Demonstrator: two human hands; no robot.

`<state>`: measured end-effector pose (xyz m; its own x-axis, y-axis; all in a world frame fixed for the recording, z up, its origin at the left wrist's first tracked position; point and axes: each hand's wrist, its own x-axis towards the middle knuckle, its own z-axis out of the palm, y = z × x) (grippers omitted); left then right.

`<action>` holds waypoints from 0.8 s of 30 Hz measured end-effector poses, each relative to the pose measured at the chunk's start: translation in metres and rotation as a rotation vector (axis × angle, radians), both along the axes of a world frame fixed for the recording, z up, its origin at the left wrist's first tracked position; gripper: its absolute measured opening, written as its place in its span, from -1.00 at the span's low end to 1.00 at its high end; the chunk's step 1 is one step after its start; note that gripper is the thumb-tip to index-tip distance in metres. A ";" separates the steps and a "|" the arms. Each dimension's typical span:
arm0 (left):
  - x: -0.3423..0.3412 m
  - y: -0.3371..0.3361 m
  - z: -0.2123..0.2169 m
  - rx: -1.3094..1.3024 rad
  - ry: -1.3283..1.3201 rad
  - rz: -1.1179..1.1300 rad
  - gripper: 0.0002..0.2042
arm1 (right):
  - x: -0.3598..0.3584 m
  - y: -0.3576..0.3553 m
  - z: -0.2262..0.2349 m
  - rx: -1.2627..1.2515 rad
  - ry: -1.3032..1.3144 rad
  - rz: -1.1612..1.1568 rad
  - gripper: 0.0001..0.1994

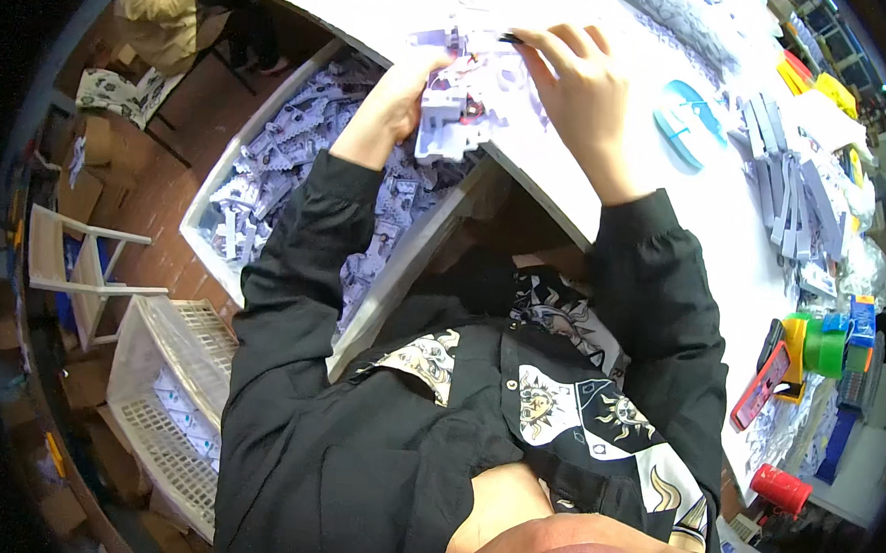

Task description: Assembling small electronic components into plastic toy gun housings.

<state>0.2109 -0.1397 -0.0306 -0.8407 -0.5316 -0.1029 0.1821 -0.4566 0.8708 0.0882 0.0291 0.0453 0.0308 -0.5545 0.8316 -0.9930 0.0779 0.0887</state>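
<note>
My left hand point(404, 99) is closed on the edge of a white moulded plastic part point(451, 122), which it holds over the near edge of the white table point(617, 15). Small reddish and metallic bits show on the part, too washed out by glare to name. To the right, my right hand point(585, 89) is raised with its thumb and forefinger pinched together. At their tips is a small black piece point(511, 38), just above the far right side of the white part. Whether it touches the part I cannot tell.
A large bin point(217, 195) full of similar white parts stands below my left arm. On the table lie a light-blue oval piece point(689, 124), grey strips point(784, 179), a phone point(761, 386), green tape point(825, 347) and a red spool point(780, 489). A person point(161, 16) sits far left, beyond a stool point(88, 268) and crate point(160, 412).
</note>
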 end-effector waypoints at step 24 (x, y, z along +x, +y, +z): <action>0.374 0.020 -0.361 0.573 -0.279 0.679 -0.73 | 0.058 0.119 -0.031 0.867 -0.302 -0.108 -0.32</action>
<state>0.5850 -0.1192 -0.3920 -0.2737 -0.7057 -0.6535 0.3859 -0.7030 0.5975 0.1462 0.1480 0.0140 -0.2078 -0.9742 0.0885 -0.9747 0.1986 -0.1022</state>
